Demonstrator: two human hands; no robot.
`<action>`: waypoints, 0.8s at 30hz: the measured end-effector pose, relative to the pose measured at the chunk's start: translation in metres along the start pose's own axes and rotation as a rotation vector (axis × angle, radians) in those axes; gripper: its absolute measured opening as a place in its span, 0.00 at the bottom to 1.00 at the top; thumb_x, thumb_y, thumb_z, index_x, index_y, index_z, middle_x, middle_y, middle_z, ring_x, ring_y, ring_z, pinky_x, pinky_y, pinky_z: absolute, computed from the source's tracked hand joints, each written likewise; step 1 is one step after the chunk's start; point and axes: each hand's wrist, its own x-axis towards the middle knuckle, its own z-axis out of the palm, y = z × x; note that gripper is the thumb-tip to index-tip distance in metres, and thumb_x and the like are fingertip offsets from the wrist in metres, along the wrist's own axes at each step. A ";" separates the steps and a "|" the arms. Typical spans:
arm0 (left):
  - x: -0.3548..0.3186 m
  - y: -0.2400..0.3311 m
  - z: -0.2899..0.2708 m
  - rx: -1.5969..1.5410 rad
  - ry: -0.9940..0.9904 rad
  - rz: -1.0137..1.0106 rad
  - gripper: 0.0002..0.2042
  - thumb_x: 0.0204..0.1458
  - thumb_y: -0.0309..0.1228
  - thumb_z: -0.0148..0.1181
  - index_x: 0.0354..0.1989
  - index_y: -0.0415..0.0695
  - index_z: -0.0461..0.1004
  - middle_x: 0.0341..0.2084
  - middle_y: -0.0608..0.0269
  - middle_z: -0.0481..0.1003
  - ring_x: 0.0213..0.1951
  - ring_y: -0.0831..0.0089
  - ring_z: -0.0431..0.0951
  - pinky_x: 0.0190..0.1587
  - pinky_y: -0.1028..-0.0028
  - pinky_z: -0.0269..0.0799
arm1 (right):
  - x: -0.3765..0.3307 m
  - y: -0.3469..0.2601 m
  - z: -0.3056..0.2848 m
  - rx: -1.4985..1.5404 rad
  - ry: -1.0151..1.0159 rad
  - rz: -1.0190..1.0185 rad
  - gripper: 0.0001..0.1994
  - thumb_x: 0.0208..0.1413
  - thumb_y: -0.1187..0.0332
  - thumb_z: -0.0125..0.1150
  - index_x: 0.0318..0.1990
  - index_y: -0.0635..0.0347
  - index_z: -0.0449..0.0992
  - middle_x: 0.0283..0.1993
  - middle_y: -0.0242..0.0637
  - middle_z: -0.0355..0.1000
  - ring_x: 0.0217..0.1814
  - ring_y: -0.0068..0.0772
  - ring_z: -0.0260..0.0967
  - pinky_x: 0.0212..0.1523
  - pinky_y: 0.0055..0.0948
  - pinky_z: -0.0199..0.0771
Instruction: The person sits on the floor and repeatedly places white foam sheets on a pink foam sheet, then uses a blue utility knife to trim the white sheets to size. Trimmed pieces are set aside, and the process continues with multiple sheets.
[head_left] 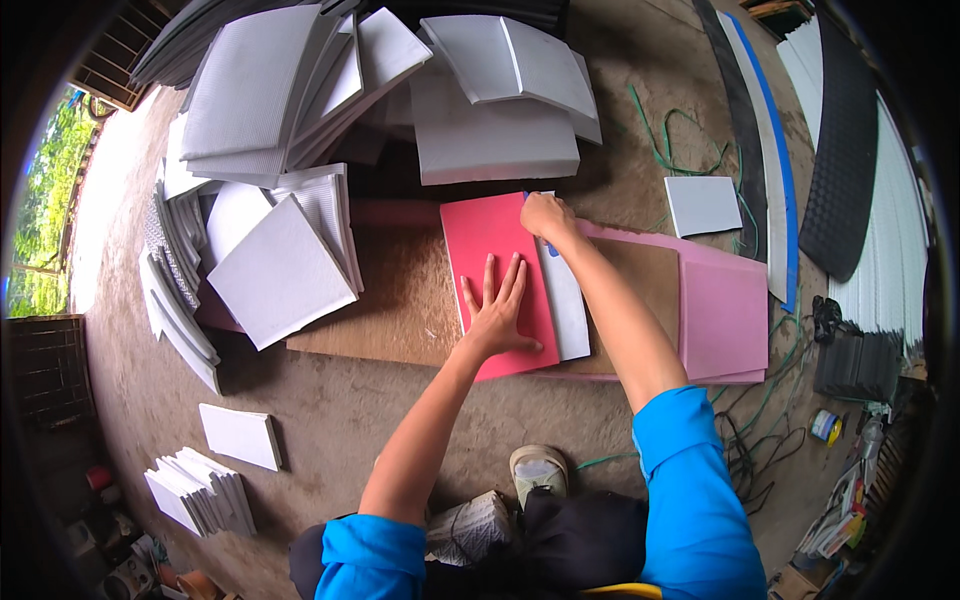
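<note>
A flat red rectangular board (500,240) lies on top of a white foam sheet (566,310), whose right strip sticks out past the red edge. My left hand (497,318) presses flat on the red board, fingers spread. At the board's far right corner, my right hand (548,215) is closed in a fist over the edge; a bit of blue shows beside it, but what it grips is mostly hidden. Both sheets rest on a brown wooden board (400,290), with pink foam sheets (725,310) showing at its right end.
Large grey-white foam sheets (500,130) are piled beyond the board, with more white pieces (285,270) at left. A small white sheet (704,206) lies at right near green string (668,140). Cut white pieces (200,490) stand near left. Dark cords (755,455) lie at right.
</note>
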 end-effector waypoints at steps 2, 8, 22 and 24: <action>-0.001 0.001 0.001 -0.003 -0.001 -0.004 0.66 0.17 0.51 0.72 0.67 0.47 0.33 0.68 0.65 0.32 0.67 0.52 0.22 0.57 0.36 0.16 | 0.005 -0.004 -0.009 -0.004 -0.189 0.044 0.11 0.45 0.75 0.42 0.21 0.72 0.72 0.20 0.53 0.71 0.24 0.45 0.74 0.27 0.41 0.74; 0.001 0.001 0.009 0.021 0.048 0.007 0.68 0.14 0.53 0.73 0.67 0.49 0.34 0.68 0.67 0.33 0.67 0.54 0.24 0.57 0.36 0.16 | -0.044 0.023 0.010 0.080 -0.385 0.099 0.12 0.46 0.77 0.42 0.19 0.74 0.71 0.17 0.52 0.70 0.15 0.40 0.71 0.17 0.37 0.72; 0.005 -0.002 0.014 0.098 0.051 -0.006 0.70 0.11 0.56 0.73 0.67 0.49 0.34 0.68 0.68 0.32 0.67 0.55 0.22 0.57 0.32 0.18 | -0.256 0.072 0.066 0.093 -0.158 0.084 0.12 0.57 0.67 0.42 0.38 0.71 0.65 0.31 0.64 0.71 0.38 0.63 0.70 0.39 0.51 0.71; 0.005 0.000 0.015 0.116 0.031 0.007 0.70 0.11 0.57 0.73 0.67 0.50 0.34 0.68 0.68 0.32 0.67 0.55 0.22 0.57 0.32 0.18 | -0.260 0.073 0.069 0.077 -0.168 0.085 0.12 0.58 0.67 0.42 0.38 0.70 0.65 0.31 0.63 0.71 0.37 0.63 0.71 0.38 0.51 0.71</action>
